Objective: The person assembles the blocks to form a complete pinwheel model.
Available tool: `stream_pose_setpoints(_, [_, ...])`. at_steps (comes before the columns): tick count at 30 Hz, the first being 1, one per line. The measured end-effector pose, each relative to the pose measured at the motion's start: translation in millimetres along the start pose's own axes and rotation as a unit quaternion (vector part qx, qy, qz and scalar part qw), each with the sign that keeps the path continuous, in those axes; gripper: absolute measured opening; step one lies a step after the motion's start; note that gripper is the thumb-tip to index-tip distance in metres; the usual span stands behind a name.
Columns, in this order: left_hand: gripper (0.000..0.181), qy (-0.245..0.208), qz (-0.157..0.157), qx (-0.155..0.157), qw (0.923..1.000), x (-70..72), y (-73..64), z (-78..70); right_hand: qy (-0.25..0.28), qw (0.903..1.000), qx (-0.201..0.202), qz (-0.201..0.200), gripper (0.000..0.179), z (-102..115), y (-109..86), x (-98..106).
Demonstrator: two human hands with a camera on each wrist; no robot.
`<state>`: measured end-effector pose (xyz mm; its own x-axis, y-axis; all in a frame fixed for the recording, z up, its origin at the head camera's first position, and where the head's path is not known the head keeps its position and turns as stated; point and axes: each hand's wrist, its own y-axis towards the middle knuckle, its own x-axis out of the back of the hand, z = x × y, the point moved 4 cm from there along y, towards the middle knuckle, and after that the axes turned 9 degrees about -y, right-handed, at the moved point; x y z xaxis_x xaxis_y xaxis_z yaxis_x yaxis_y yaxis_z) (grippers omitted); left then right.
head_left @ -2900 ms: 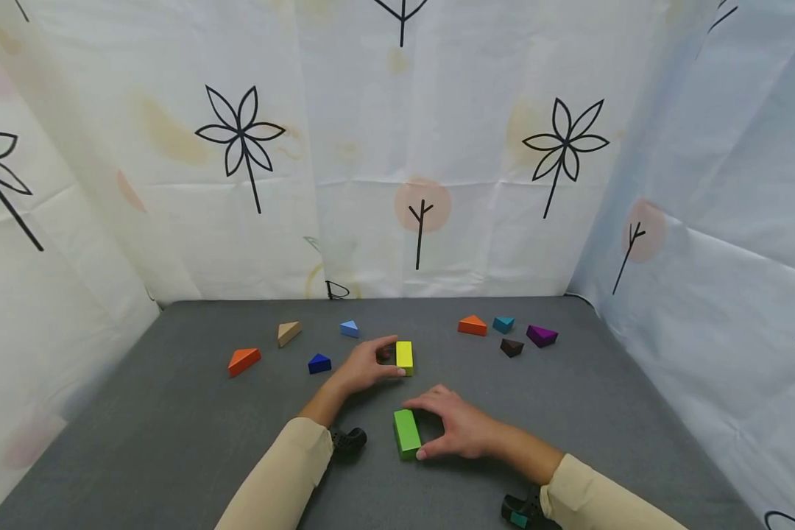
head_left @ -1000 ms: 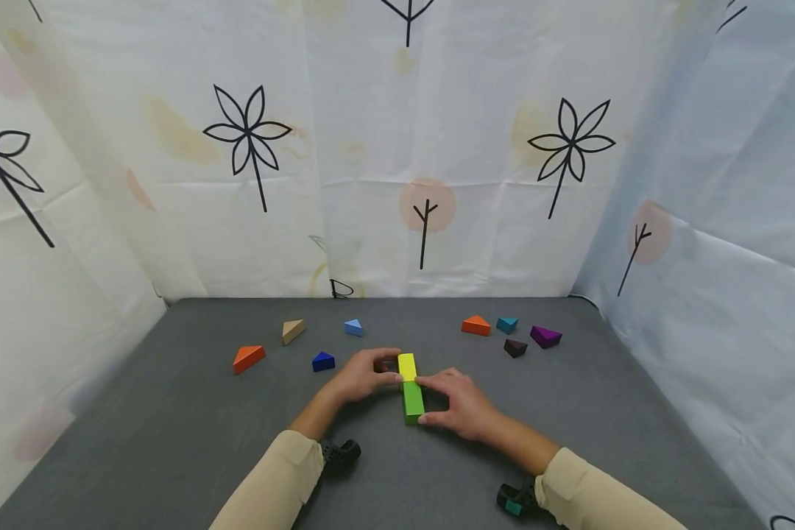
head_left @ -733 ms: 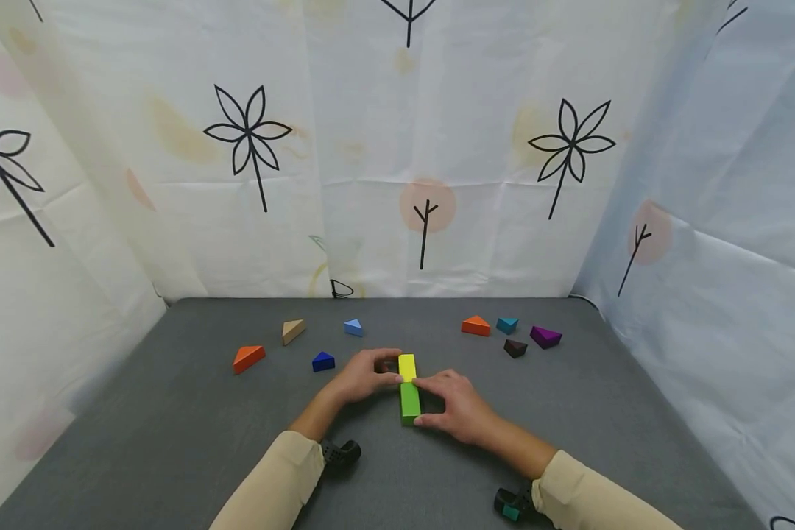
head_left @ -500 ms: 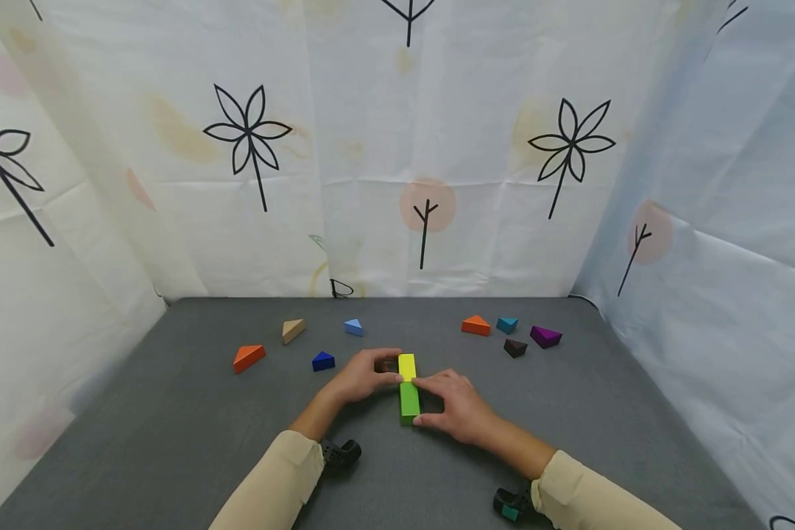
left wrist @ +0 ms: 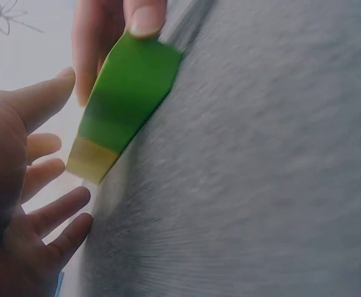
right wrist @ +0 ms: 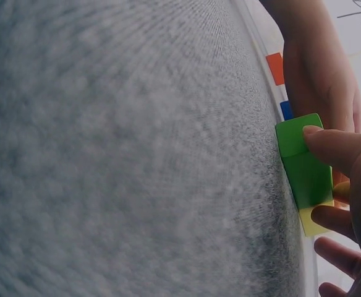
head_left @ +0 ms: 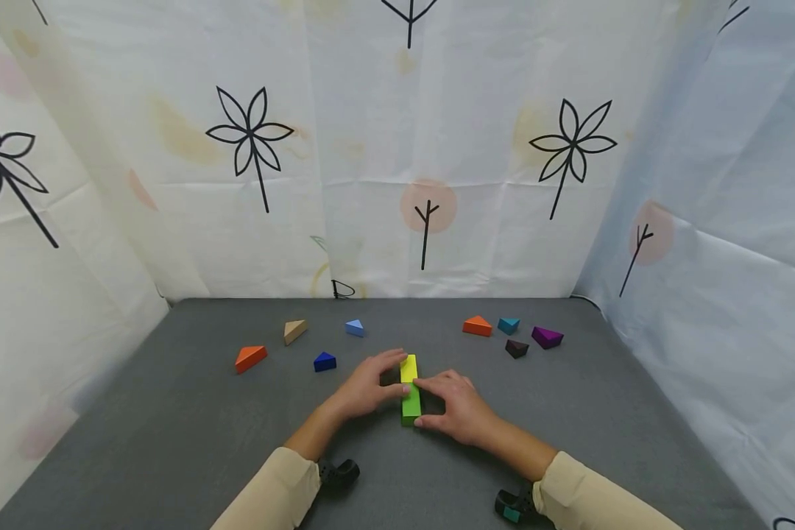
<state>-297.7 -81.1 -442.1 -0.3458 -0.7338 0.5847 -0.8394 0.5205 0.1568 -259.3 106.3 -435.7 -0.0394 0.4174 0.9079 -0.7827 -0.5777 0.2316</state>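
A yellow block point(head_left: 408, 367) and a green block point(head_left: 411, 406) stand end to end in one line on the grey table, the yellow one farther away. My right hand point(head_left: 460, 406) pinches the green block lengthwise, its thumb on the near end and its index finger by the seam. That thumb shows on the green face in the right wrist view. To the left, my left hand point(head_left: 366, 386) spreads thumb and fingers beside both blocks. In the left wrist view, a gap shows between its thumb point(left wrist: 47, 99) and the green block point(left wrist: 128, 86).
Left of the hands lie orange point(head_left: 249, 358), tan point(head_left: 294, 331), dark blue point(head_left: 324, 361) and light blue point(head_left: 354, 327) triangular blocks. Another orange point(head_left: 478, 326), a teal point(head_left: 508, 325), a dark brown point(head_left: 517, 348) and a purple block point(head_left: 547, 337) sit back right. Patterned cloth point(head_left: 371, 147) walls the table.
The green block moved away from me, up against the yellow block, with my right hand on it. My left hand then loosened from the yellow block, its thumb shifting nearer toward the green.
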Motion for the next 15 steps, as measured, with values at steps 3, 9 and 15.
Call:
stream_pose_setpoints(3, [0.065, 0.023, 0.005, -0.011, 0.9997, -4.7, -4.1, -3.5, -0.004, 1.0, 0.001, -0.004, 0.062, 0, -0.3, 0])
stream_pose_setpoints(9, [0.071, 0.057, 0.015, -0.005, 0.9983, -10.7, -9.6, -8.6, -0.014, 0.9999, -0.002, -0.007, 0.062, 0, -1.0, 0])
stream_pose_setpoints(15, [0.074, 0.069, 0.014, 0.019, 0.9973, -12.0, -10.9, -9.7, -0.012, 0.9999, -0.004, 0.005, 0.063, 0, -0.3, 1])
